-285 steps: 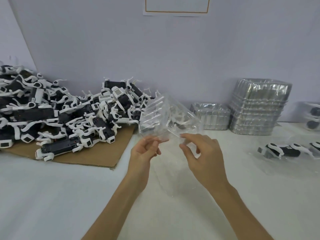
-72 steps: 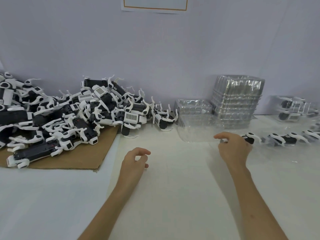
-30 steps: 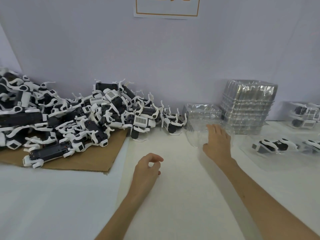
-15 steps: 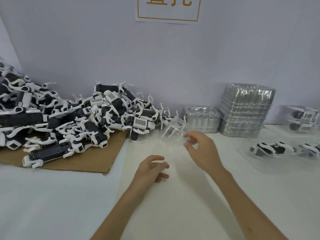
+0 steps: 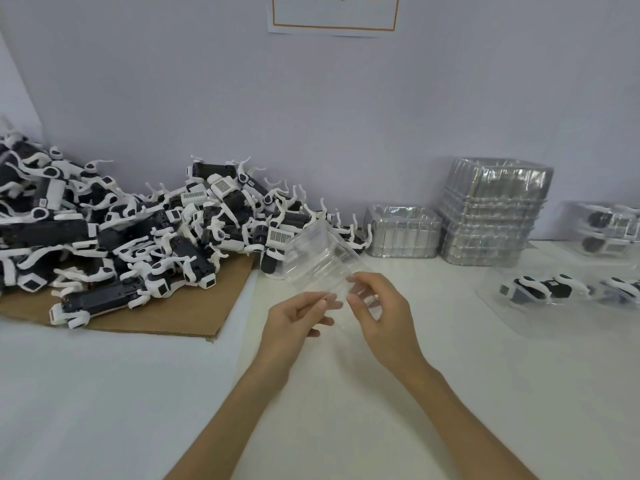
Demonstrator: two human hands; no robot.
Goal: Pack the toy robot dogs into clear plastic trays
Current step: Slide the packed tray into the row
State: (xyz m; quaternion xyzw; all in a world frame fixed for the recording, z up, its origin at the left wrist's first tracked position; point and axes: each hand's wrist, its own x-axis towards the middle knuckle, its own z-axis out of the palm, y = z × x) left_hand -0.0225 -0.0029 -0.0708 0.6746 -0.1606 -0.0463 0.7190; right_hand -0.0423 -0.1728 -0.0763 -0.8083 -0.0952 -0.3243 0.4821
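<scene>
Above the white tabletop point(image 5: 104, 393), my left hand point(image 5: 294, 320) and right hand point(image 5: 381, 313) both pinch the near edge of an empty clear plastic tray point(image 5: 322, 261), held tilted off the surface. Black-and-white toy robot dogs point(image 5: 138, 230) lie heaped on a brown cardboard sheet point(image 5: 194, 313) at left. Stacked clear trays point(image 5: 491, 209) stand by the wall at right, near a tray-packed dog point(image 5: 540, 289).

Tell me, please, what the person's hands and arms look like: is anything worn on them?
The left hand and the right hand are bare: no gloves or rings show. The left forearm and right forearm are bare too, with no sleeve, watch or bracelet in view up to the picture's lower edge.
</scene>
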